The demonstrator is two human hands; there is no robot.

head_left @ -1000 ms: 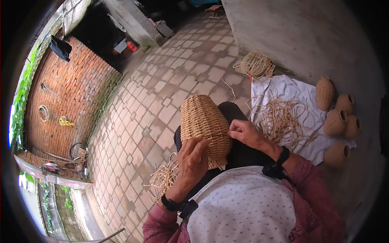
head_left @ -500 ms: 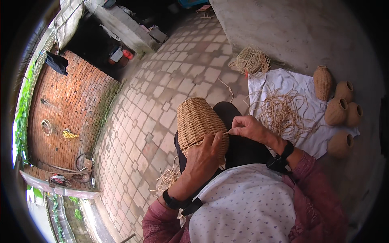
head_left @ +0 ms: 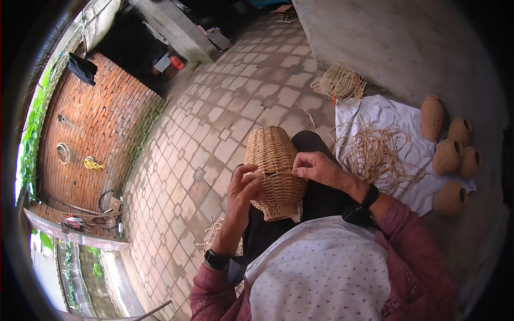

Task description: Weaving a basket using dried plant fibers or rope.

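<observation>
A woven straw basket (head_left: pixel 271 147) lies on my dark-trousered lap, its narrower rim toward my body. My left hand (head_left: pixel 243 187) grips the basket's left side with bent fingers, its thumb beside a thin strand running across the weave. My right hand (head_left: pixel 316 171) is at the basket's right side, thumb and forefinger pinched on that thin strand (head_left: pixel 273 174). Loose strands (head_left: pixel 214 235) lie on the floor behind my left forearm.
To my right, tangled straw strands (head_left: pixel 375 150) lie on a white cloth (head_left: pixel 412 123) beside several round woven pots (head_left: pixel 447 156) and a taller basket (head_left: pixel 431 117). A coil of cane (head_left: pixel 345 83) rests against the concrete wall (head_left: pixel 385 48). A brick wall (head_left: pixel 96 123) stands left of the paved floor (head_left: pixel 198 134).
My left hand has shifted left along the basket, uncovering its narrow rim. My right hand has moved slightly left and up, still pinching. The basket sits a little farther right in view.
</observation>
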